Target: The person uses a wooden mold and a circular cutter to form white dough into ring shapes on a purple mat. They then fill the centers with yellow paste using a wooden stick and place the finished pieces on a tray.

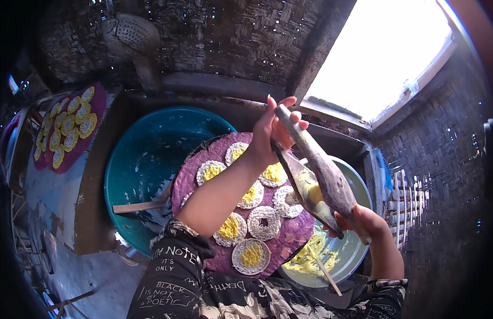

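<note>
A long two-piece wooden hand press (326,173) slants across the space in front of me, its halves spread apart. Yellow dough (310,189) shows in the hollow of the lower half. My left hand (278,127) holds the upper end, some fingers stretched past it. Around the lower end closes my right hand (360,219). Beneath my left forearm lies a round purple mat (294,239) with several white lacy dough rings, most with yellow strands in the middle. One ring (264,223) has no yellow centre. The nearest piece (251,257) rests on a small round base.
A large teal basin (119,175) with a wooden stick (140,206) stands at left. Right of the mat, a pale green basin (358,255) holds yellow dough and a stick (329,276). Another purple mat (71,154) of lacy pieces lies far left. A bright window (384,48) opens above.
</note>
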A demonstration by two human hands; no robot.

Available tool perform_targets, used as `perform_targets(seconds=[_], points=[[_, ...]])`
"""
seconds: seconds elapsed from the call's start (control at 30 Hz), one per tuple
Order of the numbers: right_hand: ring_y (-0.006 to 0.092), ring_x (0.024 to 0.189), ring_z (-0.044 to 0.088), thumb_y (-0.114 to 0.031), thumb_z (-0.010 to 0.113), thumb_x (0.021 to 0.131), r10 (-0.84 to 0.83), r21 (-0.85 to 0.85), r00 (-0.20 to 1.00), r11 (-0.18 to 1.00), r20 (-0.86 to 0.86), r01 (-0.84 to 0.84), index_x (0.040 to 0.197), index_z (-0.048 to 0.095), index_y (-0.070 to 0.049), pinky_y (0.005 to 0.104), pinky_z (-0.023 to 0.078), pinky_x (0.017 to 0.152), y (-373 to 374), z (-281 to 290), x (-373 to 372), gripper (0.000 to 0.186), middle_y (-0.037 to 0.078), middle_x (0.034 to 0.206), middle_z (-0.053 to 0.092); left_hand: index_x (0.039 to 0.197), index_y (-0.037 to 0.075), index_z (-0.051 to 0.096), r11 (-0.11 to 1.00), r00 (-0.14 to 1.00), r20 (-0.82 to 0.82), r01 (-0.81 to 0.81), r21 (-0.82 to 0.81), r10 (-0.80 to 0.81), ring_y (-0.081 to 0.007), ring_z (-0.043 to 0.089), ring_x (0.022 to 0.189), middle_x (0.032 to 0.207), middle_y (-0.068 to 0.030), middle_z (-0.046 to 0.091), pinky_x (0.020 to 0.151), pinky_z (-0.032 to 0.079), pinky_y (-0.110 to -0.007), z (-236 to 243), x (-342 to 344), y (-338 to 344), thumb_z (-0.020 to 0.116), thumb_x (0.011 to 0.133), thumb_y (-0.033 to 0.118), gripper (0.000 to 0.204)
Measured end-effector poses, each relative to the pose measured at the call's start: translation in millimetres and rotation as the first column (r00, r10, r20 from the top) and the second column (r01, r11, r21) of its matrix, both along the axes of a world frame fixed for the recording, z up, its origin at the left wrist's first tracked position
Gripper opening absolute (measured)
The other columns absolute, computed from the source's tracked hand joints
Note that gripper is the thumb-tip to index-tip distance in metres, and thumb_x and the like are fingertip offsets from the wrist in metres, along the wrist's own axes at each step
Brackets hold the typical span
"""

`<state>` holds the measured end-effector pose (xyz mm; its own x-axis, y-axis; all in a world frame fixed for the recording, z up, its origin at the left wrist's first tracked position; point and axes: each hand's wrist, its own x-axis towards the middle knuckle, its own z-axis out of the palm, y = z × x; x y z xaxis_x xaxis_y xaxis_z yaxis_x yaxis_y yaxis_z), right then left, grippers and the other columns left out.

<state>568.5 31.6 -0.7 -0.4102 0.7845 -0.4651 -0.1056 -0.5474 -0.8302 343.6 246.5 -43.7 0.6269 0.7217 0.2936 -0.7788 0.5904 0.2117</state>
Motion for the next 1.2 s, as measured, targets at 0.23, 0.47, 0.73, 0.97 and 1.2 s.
perform_targets(seconds=[0.23, 0.47, 0.73, 0.97, 1.2], points=[[0.0284, 0.079, 0.064, -0.056, 0.06, 0.08, -0.024, -0.062, 0.993, 0.998, 0.116, 0.031, 0.113, 0.051, 0.002, 0.0378, 0.051, 0.068, 0.6, -4.3, -0.1, 0.067, 0.019, 0.096, 0.061, 0.108, 0.015, 0.054, 0.995, 1.0, -0.001, -0.009, -0.1, 0.009, -0.0217, 0.063, 0.082, 0.078, -0.0008, 0.06, 0.07, 0.053, -0.039, -35.6, 6.6, 5.5, 0.044, 0.091, 0.053, 0.043], [0.018, 0.083, 0.06, -0.052, 0.06, 0.082, -0.017, -0.015, 0.978, 1.0, 0.209, 0.02, 0.115, 0.052, 0.005, 0.0328, 0.05, 0.07, 7.0, 10.5, -3.7, 0.066, 0.013, 0.098, 0.061, 0.107, 0.016, 0.057, 0.981, 0.992, -0.106, -0.084, -0.176, 0.066, -0.0193, 0.06, 0.078, 0.073, 0.0012, 0.056, 0.07, 0.051, -0.038, -29.5, 7.4, 1.0, 0.045, 0.09, 0.055, 0.044], [0.0276, 0.095, 0.057, -0.064, 0.038, 0.088, -0.017, 0.023, 1.0, 1.0, -0.025, 0.017, 0.139, 0.032, -0.007, 0.0389, 0.044, 0.082, -14.7, 5.4, -29.5, 0.077, 0.022, 0.117, 0.053, 0.139, 0.016, 0.031, 0.999, 1.0, -0.001, 0.008, 0.052, -0.008, -0.0271, 0.056, 0.095, 0.092, -0.0074, 0.055, 0.1, 0.035, -0.047, 32.2, -19.3, -7.3, 0.026, 0.086, 0.071, 0.077], [0.0247, 0.092, 0.06, -0.067, 0.048, 0.081, 0.124, -0.066, 0.992, 0.99, 0.02, -0.122, 0.122, 0.049, 0.001, 0.0372, 0.048, 0.076, -20.6, -10.2, -46.0, 0.079, 0.016, 0.103, 0.061, 0.132, 0.015, 0.044, 1.0, 0.999, -0.033, -0.023, -0.004, 0.023, -0.0187, 0.057, 0.08, 0.074, -0.0022, 0.056, 0.094, 0.04, -0.046, -8.1, -57.0, -41.0, 0.033, 0.091, 0.061, 0.063], [0.0224, 0.088, 0.061, -0.066, 0.05, 0.082, 0.186, -0.129, 0.97, 0.978, 0.156, -0.166, 0.115, 0.054, 0.004, 0.036, 0.05, 0.077, -13.4, -14.6, -41.1, 0.078, 0.015, 0.097, 0.062, 0.129, 0.015, 0.046, 0.998, 0.999, 0.002, -0.048, -0.039, 0.048, -0.0167, 0.059, 0.076, 0.07, 0.0008, 0.056, 0.093, 0.041, -0.043, -27.4, -69.5, -41.4, 0.033, 0.092, 0.058, 0.058]])
